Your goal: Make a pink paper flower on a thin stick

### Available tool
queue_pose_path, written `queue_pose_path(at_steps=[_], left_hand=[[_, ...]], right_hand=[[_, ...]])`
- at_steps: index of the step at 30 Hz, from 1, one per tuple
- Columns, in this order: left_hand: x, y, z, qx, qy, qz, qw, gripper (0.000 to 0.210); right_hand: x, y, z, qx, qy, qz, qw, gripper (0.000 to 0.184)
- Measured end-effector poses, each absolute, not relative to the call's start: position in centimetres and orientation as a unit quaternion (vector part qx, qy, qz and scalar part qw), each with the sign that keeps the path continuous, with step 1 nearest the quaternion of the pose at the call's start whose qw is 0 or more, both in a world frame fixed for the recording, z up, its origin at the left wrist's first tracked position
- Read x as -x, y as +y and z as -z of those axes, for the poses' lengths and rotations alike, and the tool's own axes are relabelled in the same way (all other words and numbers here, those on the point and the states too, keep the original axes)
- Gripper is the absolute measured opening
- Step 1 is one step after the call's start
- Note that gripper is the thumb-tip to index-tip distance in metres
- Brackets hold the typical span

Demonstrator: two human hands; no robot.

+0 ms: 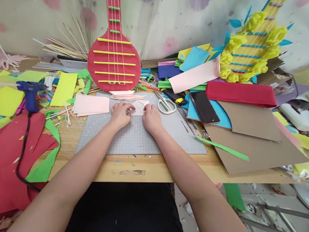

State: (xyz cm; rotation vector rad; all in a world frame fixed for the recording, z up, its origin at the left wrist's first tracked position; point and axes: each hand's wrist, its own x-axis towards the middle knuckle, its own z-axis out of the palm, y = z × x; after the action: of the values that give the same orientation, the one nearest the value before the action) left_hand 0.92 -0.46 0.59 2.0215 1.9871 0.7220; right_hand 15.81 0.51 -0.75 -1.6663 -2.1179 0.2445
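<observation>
Both hands are at a small pale pink sheet of paper [138,109] lying on a grey cutting mat [116,141]. At the sheet's left end, my left hand [121,115] holds it with bent fingers. My right hand [152,118] pinches the right end, its fingertips close together. Left of my left hand lies a stack of pale pink paper rectangles [91,105]. Folded pale pink pieces [122,95] sit just behind the hands. White-handled scissors [166,106] rest on the mat right of my right hand.
Against the curtain stand a red paper lute [114,63] and a yellow one with paper flowers [247,48]. A blue glue gun [30,93] with a black cord is at left among paper scraps. A black phone [204,107] and brown cardboard [254,150] lie at right.
</observation>
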Motion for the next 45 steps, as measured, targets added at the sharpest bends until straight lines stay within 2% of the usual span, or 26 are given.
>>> queue_pose_path(at_steps=[3,5,10,13,20,27,35,45], left_hand=[[0.3,-0.5,-0.6,-0.686,0.672,-0.261,0.097,0.046],[0.9,-0.6,-0.7,-0.696,0.662,-0.259,0.102,0.049],[1.2,-0.2,-0.3,-0.741,0.616,-0.251,0.096,0.031],[1.1,0.2,0.0,-0.773,0.579,-0.249,0.073,0.021],[0.3,-0.5,-0.6,-0.832,0.496,-0.248,0.035,0.022],[0.6,-0.8,-0.4,-0.841,0.504,-0.178,0.078,0.051],[0.3,-1.9,-1.2,-0.854,0.468,-0.205,0.094,0.058],[0.6,-1.9,-1.2,-0.848,0.471,-0.205,0.131,0.052]], right_hand=[[-15.9,0.6,0.8,0.596,-0.762,-0.1,0.233,0.026],[-16.3,0.7,0.7,0.585,-0.759,-0.123,0.259,0.027],[-17.6,0.9,0.4,0.517,-0.77,-0.176,0.331,0.027],[-18.0,0.9,0.3,0.503,-0.774,-0.204,0.325,0.027],[-18.0,0.9,0.1,0.554,-0.739,-0.23,0.306,0.028],[-17.9,0.9,0.0,0.559,-0.744,-0.218,0.295,0.027],[-18.0,1.1,0.2,0.55,-0.754,-0.2,0.298,0.031],[-18.4,1.1,0.3,0.539,-0.758,-0.218,0.298,0.029]])
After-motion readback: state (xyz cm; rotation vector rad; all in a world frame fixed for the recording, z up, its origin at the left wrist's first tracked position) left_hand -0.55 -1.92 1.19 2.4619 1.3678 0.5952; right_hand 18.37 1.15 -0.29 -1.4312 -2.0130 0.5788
